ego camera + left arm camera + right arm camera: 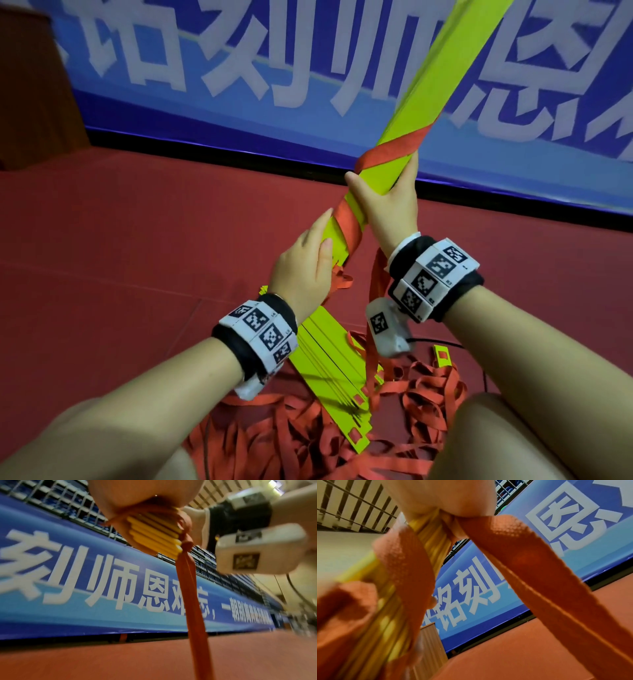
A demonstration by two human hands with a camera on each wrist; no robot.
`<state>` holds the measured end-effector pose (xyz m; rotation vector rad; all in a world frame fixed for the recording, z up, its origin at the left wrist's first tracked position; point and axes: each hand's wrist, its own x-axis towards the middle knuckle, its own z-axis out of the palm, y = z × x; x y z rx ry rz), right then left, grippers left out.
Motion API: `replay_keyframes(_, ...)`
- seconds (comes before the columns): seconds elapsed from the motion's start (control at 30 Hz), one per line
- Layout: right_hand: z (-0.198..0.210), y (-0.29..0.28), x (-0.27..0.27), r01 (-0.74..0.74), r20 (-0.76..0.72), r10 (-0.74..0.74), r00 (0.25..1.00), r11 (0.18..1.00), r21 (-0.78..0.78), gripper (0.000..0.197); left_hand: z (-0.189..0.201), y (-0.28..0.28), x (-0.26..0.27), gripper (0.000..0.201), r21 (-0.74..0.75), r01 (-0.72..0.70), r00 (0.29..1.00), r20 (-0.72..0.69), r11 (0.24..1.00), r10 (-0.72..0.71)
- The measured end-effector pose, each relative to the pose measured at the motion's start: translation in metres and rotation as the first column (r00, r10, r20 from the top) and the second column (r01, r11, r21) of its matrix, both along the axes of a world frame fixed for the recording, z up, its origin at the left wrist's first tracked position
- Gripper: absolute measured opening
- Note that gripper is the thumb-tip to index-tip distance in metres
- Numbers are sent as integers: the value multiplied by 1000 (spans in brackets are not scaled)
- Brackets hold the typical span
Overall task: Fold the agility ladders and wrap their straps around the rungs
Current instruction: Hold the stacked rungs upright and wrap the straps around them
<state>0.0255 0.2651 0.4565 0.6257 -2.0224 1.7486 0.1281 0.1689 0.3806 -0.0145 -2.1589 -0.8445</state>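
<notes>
A bundle of yellow-green rungs (442,85) is held up, slanting toward the upper right. A red strap (390,150) spirals round it in two turns. My right hand (383,195) grips the bundle between the turns. Lower down, my left hand (308,260) holds the bundle's near end, thumb on the flat face. In the left wrist view the stacked rung ends (154,534) show, with the strap (192,595) hanging from them. In the right wrist view the strap (539,574) crosses close in front of the rungs (393,601).
A second stack of yellow-green rungs (329,370) lies on the red floor (137,222) between my knees, amid a tangle of loose red straps (421,397). A blue banner (239,68) with white characters runs along the far edge. A wooden stand (30,85) is at the left.
</notes>
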Motion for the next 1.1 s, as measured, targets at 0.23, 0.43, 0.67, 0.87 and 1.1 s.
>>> replay_keyframes(0.23,3,4,10,-173,-98,164,982,980,-94,85,21,-2,16,34,922,292,670,-7,255,-742)
replay_keyframes(0.43,13,17,10,-308,-123,313,942,950,60,51,24,2,17,36,898,301,723,4,320,-691)
replay_keyframes(0.67,16,42,1,-337,45,342,938,881,331,19,9,2,6,49,713,249,903,74,655,-424)
replay_keyframes(0.87,7,49,1,-469,314,369,875,807,359,11,8,-9,-1,58,627,158,966,64,763,-252)
replay_keyframes(1.1,-6,39,0,-354,273,268,924,868,347,17,5,-8,-12,68,517,67,989,78,854,-124)
